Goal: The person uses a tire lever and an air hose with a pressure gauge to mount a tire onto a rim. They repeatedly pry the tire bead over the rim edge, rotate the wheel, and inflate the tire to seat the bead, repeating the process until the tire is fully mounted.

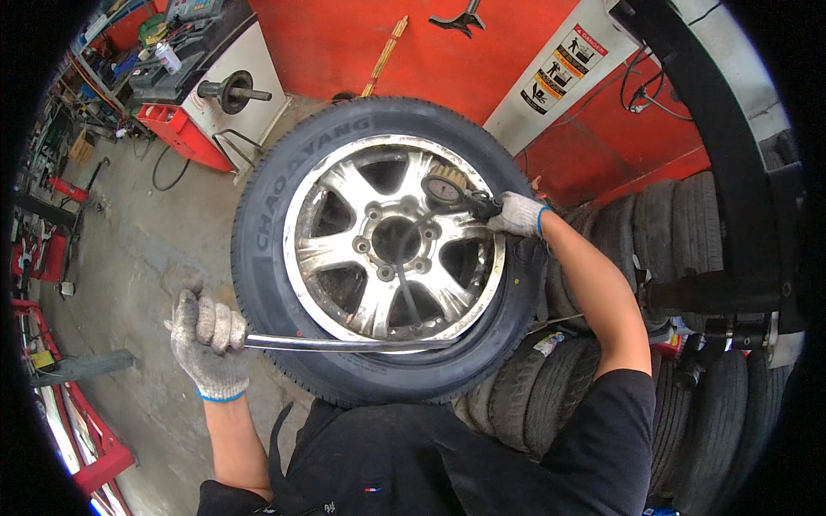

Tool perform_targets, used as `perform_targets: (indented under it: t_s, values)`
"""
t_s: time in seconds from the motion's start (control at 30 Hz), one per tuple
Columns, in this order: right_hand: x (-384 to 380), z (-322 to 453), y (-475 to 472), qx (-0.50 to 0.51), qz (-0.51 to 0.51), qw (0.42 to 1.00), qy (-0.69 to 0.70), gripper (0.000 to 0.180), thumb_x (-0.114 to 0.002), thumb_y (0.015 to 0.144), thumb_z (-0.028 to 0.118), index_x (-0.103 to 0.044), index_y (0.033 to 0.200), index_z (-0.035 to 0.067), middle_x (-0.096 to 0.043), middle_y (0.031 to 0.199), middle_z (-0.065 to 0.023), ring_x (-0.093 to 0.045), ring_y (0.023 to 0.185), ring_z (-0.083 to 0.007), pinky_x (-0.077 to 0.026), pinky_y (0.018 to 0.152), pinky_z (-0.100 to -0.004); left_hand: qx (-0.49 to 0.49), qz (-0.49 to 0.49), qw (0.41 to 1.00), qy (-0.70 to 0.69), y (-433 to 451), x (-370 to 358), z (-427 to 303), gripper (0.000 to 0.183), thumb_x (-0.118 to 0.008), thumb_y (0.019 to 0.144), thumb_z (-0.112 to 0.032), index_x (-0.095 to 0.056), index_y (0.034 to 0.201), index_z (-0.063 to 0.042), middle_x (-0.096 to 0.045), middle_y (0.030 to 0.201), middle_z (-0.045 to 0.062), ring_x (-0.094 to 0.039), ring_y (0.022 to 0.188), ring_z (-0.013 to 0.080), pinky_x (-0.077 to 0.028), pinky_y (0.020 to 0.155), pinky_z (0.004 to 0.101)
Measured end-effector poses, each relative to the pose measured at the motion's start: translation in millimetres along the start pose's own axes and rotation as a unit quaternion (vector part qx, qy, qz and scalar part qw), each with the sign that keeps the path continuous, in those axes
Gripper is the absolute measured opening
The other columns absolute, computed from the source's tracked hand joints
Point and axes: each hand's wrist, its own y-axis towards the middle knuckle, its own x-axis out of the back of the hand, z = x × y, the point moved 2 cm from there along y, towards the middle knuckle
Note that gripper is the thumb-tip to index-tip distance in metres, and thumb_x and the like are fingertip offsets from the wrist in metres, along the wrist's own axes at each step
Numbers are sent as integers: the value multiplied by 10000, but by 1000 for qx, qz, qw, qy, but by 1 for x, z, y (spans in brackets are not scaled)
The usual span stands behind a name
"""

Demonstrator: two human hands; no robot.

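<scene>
A tyre (258,213) on a worn silver alloy wheel rim (374,303) lies face up before me. My gloved left hand (210,342) is closed around one end of a steel tyre lever (322,344). The lever crosses the near side of the tyre, its far end at the rim's lower right edge. In my gloved right hand (519,215), over the rim's right edge, is the handle of a tyre inflator with a round pressure gauge (443,189). Its dark hose (405,284) hangs over the hub hole towards the rim's near edge. A ribbed yellowish thing shows behind the gauge.
A wheel balancer (239,93) stands at the upper left. Stacked tyres (664,226) fill the right side, below a black machine arm (716,129). A white post (561,71) with warning labels rises beyond the tyre. Red metal stands (103,458) are at the lower left.
</scene>
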Motion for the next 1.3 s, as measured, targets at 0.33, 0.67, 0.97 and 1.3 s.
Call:
perform_targets:
  t_s: [0.33, 0.67, 0.97, 1.3]
  values:
    - [-20, -24, 51, -41, 23, 996, 71, 490, -756, 746, 388, -728, 929, -67, -721, 836, -211, -675, 746, -294, -530, 715, -422, -10, 61, 998, -12, -3, -1, -1, 361, -439, 1089, -225, -577, 1324, 11, -242, 565, -81, -246, 420, 53, -264, 414, 268]
    - [-15, -23, 56, -98, 105, 978, 154, 515, -823, 749, 404, -743, 954, -62, -725, 824, -131, -651, 727, -218, -527, 696, -384, -9, 84, 996, 1, -10, -9, -4, 385, -390, 1100, -216, -557, 1340, 34, -277, 577, -75, -267, 437, 56, -274, 425, 267]
    - [-23, -29, 63, -73, 12, 994, 77, 696, -795, 770, 549, -719, 1009, -101, -731, 953, -229, -680, 841, -305, -524, 800, -412, -28, 58, 998, 27, -22, -11, -8, 377, -420, 1089, -186, -550, 1360, 41, -281, 567, -70, -281, 419, 59, -294, 408, 271]
    - [-28, -35, 74, -13, 32, 999, 17, 511, -739, 843, 536, -776, 1002, 52, -745, 917, -184, -678, 808, -268, -508, 788, -398, -37, 54, 997, 35, -22, -13, -9, 395, -395, 1099, -203, -526, 1393, 25, -319, 584, -59, -310, 434, 67, -333, 427, 280]
